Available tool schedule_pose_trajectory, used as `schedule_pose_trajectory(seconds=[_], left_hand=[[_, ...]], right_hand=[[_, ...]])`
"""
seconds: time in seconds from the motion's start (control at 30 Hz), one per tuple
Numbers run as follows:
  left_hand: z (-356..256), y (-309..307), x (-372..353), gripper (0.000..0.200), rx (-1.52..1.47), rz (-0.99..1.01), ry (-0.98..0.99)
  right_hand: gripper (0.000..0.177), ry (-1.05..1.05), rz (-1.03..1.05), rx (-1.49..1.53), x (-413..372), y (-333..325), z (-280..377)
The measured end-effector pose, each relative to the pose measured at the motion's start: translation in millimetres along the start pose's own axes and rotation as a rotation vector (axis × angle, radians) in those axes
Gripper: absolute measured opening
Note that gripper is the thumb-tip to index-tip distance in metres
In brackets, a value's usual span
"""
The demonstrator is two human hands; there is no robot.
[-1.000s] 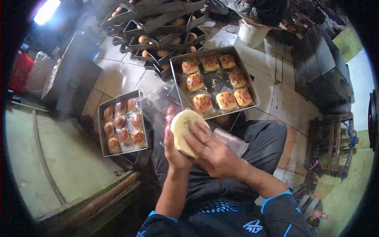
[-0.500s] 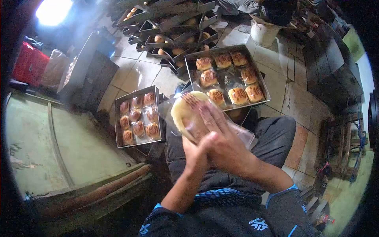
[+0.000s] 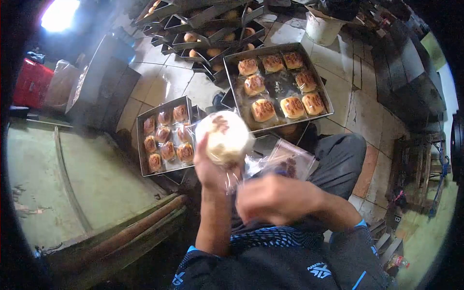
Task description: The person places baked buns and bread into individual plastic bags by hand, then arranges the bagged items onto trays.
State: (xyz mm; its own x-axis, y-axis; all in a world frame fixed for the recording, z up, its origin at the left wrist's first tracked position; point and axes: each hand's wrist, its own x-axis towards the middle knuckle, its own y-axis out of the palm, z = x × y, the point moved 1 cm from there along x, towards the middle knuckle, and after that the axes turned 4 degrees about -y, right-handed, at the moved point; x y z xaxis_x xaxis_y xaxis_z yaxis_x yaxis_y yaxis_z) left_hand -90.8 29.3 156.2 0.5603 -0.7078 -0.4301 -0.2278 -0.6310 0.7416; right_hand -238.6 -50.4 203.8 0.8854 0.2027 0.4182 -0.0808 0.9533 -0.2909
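My left hand holds a pale round bun in clear plastic, with a brown mark near its top. The plastic hangs below the bun. To the right of it, my right hand is blurred, its fingers curled; whatever it may hold is hidden. Beyond my right hand, clear plastic bags with brown print lie near my lap. A dark tray with several wrapped browned buns is in front of me. A smaller tray of wrapped buns sits to the left.
Stacked dark trays with buns stand at the back. A white bucket is at the back right. To the left are a green surface, a grey box and a red container. My knees are below the larger tray.
My hands have come apart. The bun, earlier under my right hand, is now upright in my left hand. My right hand has moved down towards me, and the printed bags show more.
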Motion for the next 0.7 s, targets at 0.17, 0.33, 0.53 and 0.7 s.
schedule_pose_trajectory(seconds=[0.17, 0.33, 0.53, 0.7], left_hand=[[-25.7, -29.9, 2.1, 0.066, -0.205, 0.130, -0.041], [18.8, -27.4, -21.9, 0.068, -0.112, 0.146, -0.210], [45.7, -65.9, -24.3, 0.049, 0.703, 0.026, 0.662], [-5.4, -60.1, -28.1, 0.032, 1.101, -0.060, 1.152]], right_hand=[[0.014, 0.265, -0.005, 0.291, -27.5, -21.5, -24.2], [0.018, -0.044, -0.731, -0.688, -11.5, -6.8, -42.6], [0.008, 0.214, -1.145, -0.180, -16.9, 13.1, -59.8], [0.007, 0.213, -0.946, -0.265, -7.3, -6.6, -31.0]])
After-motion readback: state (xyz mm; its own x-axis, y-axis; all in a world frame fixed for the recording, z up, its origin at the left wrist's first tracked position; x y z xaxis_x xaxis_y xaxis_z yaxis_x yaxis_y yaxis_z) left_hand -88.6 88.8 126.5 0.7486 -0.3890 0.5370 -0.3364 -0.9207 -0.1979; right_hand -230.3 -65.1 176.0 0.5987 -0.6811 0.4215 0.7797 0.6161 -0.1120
